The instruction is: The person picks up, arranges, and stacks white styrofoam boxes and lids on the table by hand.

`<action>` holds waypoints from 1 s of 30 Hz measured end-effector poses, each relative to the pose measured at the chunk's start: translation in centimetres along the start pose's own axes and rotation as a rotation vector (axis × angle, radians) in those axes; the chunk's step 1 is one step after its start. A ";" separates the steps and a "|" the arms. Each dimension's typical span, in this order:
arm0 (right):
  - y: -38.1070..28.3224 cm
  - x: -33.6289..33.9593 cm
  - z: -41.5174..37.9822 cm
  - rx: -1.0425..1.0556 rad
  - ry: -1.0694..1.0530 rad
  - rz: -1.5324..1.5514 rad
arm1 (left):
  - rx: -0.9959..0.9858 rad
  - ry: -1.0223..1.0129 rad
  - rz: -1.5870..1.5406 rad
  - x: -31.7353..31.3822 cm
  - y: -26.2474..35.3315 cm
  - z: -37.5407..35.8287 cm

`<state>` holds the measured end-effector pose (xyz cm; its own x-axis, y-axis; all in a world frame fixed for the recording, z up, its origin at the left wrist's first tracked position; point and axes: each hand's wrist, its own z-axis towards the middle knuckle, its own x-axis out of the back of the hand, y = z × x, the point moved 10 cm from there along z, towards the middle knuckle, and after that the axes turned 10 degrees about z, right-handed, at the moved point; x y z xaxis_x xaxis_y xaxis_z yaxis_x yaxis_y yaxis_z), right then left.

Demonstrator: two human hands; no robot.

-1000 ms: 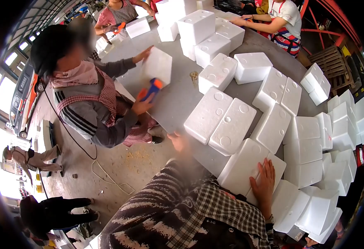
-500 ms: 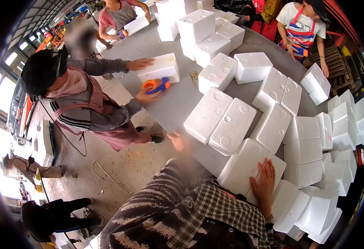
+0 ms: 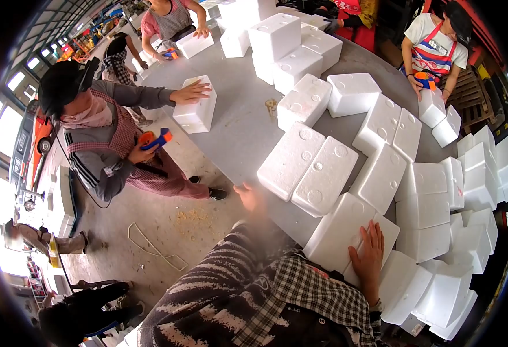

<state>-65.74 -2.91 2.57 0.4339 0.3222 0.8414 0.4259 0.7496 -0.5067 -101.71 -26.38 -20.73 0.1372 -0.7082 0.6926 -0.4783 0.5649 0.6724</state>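
white foam fills most of the view. nearest, the right hand (image 3: 370, 251) lies flat with fingers spread, palm down on the lid of a foam box (image 3: 338, 231) at the near edge of the table (image 3: 236, 133); it presses on the box and grips nothing. the left hand (image 3: 248, 196) is blurred at the table's near edge, just beside the box's left end; it looks loosely open, but whether it touches table or box cannot be told. a checked and striped sleeve (image 3: 277, 289) fills the bottom of the frame.

just beyond the held box, two flat lids (image 3: 309, 168) lie side by side, touching each other. to the right, more boxes (image 3: 439, 196) crowd together, some tilted, and spill toward a stack (image 3: 485, 156) at the right edge.

further off on the left, a co-worker in a grey jacket and checked apron stands beside the table, one hand (image 3: 189, 92) laid on an upright foam box (image 3: 196, 110) and the other hand holding an orange and blue tape dispenser (image 3: 155, 139) close to the body, away from the table.

past the middle, a pile of boxes (image 3: 283, 46) stands on the table. at the far right another person in a red apron holds an orange tool (image 3: 424, 78) over a box (image 3: 433, 104). at the far end a person in a pink top leans on a box (image 3: 193, 41).
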 end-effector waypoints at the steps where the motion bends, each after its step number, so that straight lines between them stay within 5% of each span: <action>1: 0.0 0.0 0.0 0.000 0.001 -0.001 | 0.002 -0.004 -0.002 0.0 0.0 0.0; 30: 0.2 0.8 -0.4 0.037 0.019 0.022 | -0.061 -0.050 -0.094 -1.0 -0.7 0.8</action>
<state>-64.98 -2.79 3.05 0.4578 0.3283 0.8262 0.3869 0.7632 -0.5176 -102.25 -26.43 -22.05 0.1344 -0.7785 0.6131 -0.4118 0.5188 0.7491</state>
